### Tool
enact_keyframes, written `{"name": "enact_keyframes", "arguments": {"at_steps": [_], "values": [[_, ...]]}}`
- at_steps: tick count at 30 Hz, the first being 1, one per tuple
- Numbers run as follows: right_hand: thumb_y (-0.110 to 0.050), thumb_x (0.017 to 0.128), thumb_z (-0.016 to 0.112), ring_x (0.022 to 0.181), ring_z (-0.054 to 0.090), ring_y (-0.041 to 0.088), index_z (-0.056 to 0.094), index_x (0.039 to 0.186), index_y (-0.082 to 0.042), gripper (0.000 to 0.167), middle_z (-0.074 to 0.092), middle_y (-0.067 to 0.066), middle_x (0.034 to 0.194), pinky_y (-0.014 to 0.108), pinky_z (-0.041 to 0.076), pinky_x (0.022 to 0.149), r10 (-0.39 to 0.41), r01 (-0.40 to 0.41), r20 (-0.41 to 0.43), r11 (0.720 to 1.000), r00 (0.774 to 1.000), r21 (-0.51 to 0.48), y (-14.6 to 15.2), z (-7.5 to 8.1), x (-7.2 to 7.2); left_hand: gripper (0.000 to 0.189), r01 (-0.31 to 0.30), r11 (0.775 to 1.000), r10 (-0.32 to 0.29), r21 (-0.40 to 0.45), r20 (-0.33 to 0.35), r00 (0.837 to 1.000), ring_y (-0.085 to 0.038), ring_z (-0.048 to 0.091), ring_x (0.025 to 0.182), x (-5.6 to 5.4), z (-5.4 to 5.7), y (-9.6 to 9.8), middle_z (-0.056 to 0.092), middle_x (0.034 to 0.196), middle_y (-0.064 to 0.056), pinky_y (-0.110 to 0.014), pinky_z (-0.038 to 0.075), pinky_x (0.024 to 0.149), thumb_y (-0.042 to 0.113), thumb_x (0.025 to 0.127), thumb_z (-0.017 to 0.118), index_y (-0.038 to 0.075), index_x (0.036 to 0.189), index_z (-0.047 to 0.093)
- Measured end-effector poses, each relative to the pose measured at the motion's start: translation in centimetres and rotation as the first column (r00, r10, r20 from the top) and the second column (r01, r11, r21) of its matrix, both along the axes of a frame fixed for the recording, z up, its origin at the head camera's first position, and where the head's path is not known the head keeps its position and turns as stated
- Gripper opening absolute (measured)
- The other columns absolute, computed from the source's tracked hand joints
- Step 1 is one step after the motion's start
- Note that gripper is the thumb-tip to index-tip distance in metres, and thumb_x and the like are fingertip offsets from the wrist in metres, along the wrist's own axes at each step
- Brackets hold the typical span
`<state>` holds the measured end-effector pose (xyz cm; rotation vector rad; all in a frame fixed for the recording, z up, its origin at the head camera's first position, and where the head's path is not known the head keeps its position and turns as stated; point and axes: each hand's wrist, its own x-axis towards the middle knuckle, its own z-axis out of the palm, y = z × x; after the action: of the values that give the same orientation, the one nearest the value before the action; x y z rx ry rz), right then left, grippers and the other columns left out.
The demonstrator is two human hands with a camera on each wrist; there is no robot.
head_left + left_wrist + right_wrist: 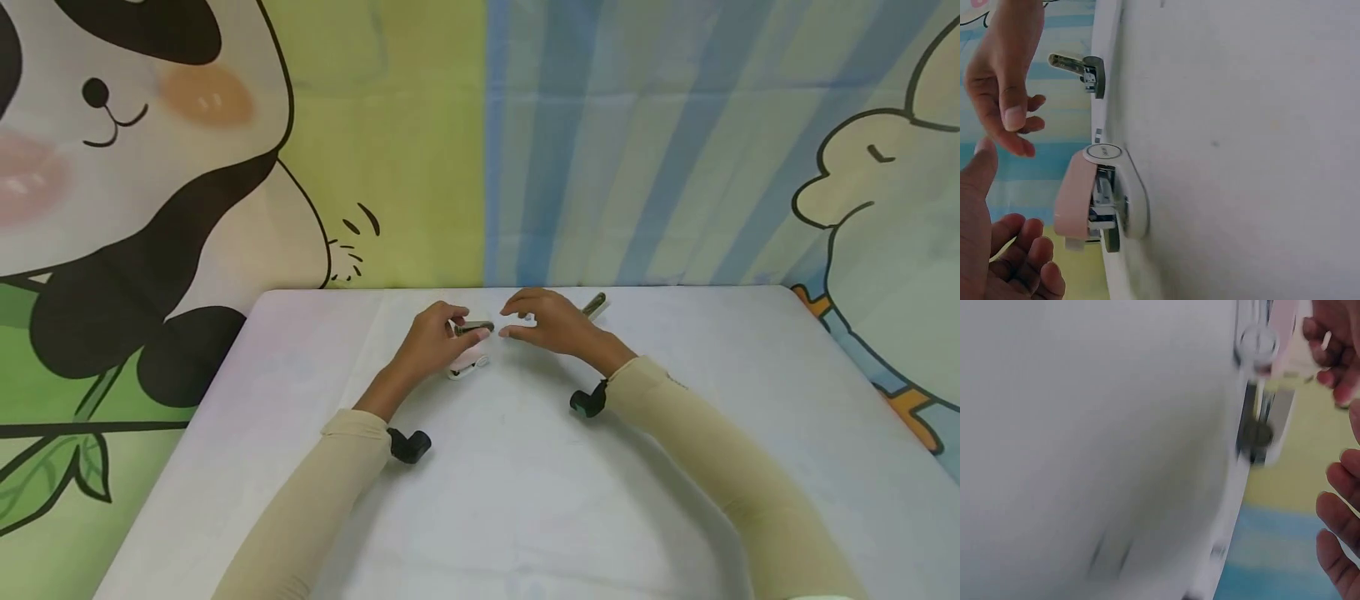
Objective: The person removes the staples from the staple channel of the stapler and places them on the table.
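My left hand [435,337] hovers over the table with thumb and fingers apart, nothing clearly between them. Behind its fingertips lies a dark green stapler [483,326], mostly hidden in the left wrist view. Closer to me, a pink and white stapler [1075,197] rests on the tabletop, its metal inside showing. Facing the left hand, my right hand [551,323] is raised with loosely bent fingers and a gap before the thumb. Beyond the right hand, an olive green stapler [1079,66] stands with its top arm lifted. Blur softens the right wrist view.
A white cloth covers the table [510,492]. Its far edge meets a printed curtain [637,150] with a panda and stripes. Small metallic pieces [1098,134] lie near the far edge. A black wrist camera [410,447] sits on the left wrist, another [588,400] on the right.
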<state>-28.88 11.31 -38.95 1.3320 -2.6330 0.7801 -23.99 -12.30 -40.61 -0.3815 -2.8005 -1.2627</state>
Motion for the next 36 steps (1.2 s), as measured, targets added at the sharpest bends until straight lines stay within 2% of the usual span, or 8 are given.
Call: {"name": "enact_keyframes", "arguments": {"at_steps": [4,8,12,16,21,27,32,36], "values": [[-0.027,0.086,0.076,0.098,0.062,0.026,0.070,0.116,-0.005,0.038,0.066,0.009,0.113,0.043,0.051,0.080,0.133,-0.132,0.131,0.991,0.982,-0.014,-2.7,0.3,0.4,0.072,0.070,0.998,-0.069,-0.005,0.055,0.996,-0.023,0.049,0.093,1.2,-1.1,-1.1,0.057,0.113,-0.011,-0.037,0.044,0.074,0.042,0.077,0.082,0.003,0.132,0.058],[-0.027,0.087,0.076,0.110,0.059,0.024,0.064,0.126,-0.005,0.047,0.063,0.008,0.122,0.039,0.047,0.090,0.166,-0.193,0.221,0.976,0.961,0.104,-5.0,0.5,1.2,0.065,0.108,0.994,-0.106,-0.015,0.121,0.987,-0.022,0.051,0.090,1.8,-2.1,-2.1,0.059,0.110,-0.009,-0.035,0.045,0.076,0.029,0.076,0.085,0.000,0.128,0.061],[-0.021,0.088,0.074,0.110,0.058,0.020,0.066,0.123,-0.007,0.039,0.063,0.005,0.117,0.033,0.045,0.093,0.136,-0.181,0.199,0.957,0.970,0.228,-6.4,0.6,1.9,0.048,0.115,0.993,-0.113,-0.014,0.108,0.988,-0.019,0.054,0.083,1.9,-2.8,-2.5,0.065,0.101,-0.008,-0.033,0.045,0.074,0.022,0.078,0.084,-0.002,0.116,0.067],[-0.016,0.090,0.072,0.094,0.060,0.016,0.071,0.112,-0.006,0.024,0.063,0.003,0.100,0.030,0.048,0.083,0.166,-0.199,0.145,0.947,0.975,0.252,-6.7,0.4,2.0,0.035,0.129,0.991,-0.126,-0.024,0.102,0.987,-0.016,0.053,0.079,2.0,-2.8,-2.6,0.065,0.094,-0.003,-0.031,0.044,0.071,0.022,0.080,0.082,0.002,0.108,0.072],[-0.016,0.094,0.067,0.080,0.055,0.010,0.071,0.105,-0.009,0.014,0.059,-0.003,0.090,0.026,0.046,0.073,0.190,-0.219,0.176,0.961,0.966,0.167,-6.6,-0.1,2.1,0.023,0.162,0.987,-0.161,0.006,0.079,0.984,-0.013,0.054,0.076,2.3,-2.7,-2.8,0.065,0.085,0.002,-0.031,0.044,0.067,0.024,0.082,0.081,0.010,0.098,0.076],[-0.017,0.095,0.066,0.094,0.060,0.009,0.072,0.106,-0.011,0.014,0.065,-0.005,0.099,0.029,0.048,0.084,0.176,-0.181,0.237,0.983,0.955,-0.001,-4.8,-0.6,2.9,0.031,0.218,0.969,-0.228,0.115,0.082,0.970,-0.010,0.061,0.075,3.0,-2.8,-2.3,0.070,0.089,0.004,-0.028,0.047,0.067,0.029,0.083,0.079,0.011,0.108,0.075],[-0.015,0.095,0.066,0.096,0.061,0.010,0.071,0.109,-0.010,0.016,0.067,-0.003,0.102,0.031,0.049,0.085,0.154,-0.147,0.271,0.988,0.950,-0.046,-3.3,-1.0,3.4,0.019,0.234,0.967,-0.243,0.101,0.086,0.966,-0.009,0.053,0.061,3.2,-2.9,-0.9,0.066,0.072,0.004,-0.026,0.040,0.056,0.024,0.088,0.075,0.013,0.104,0.075],[-0.017,0.095,0.065,0.093,0.062,0.008,0.069,0.110,-0.010,0.017,0.066,-0.004,0.101,0.031,0.049,0.084,0.134,-0.124,0.290,0.991,0.948,-0.053,-2.6,-1.0,3.7,0.011,0.226,0.970,-0.234,0.089,0.091,0.968,-0.008,0.052,0.058,3.3,-2.7,-0.1,0.065,0.067,0.004,-0.026,0.038,0.054,0.019,0.089,0.073,0.014,0.099,0.076]]}}
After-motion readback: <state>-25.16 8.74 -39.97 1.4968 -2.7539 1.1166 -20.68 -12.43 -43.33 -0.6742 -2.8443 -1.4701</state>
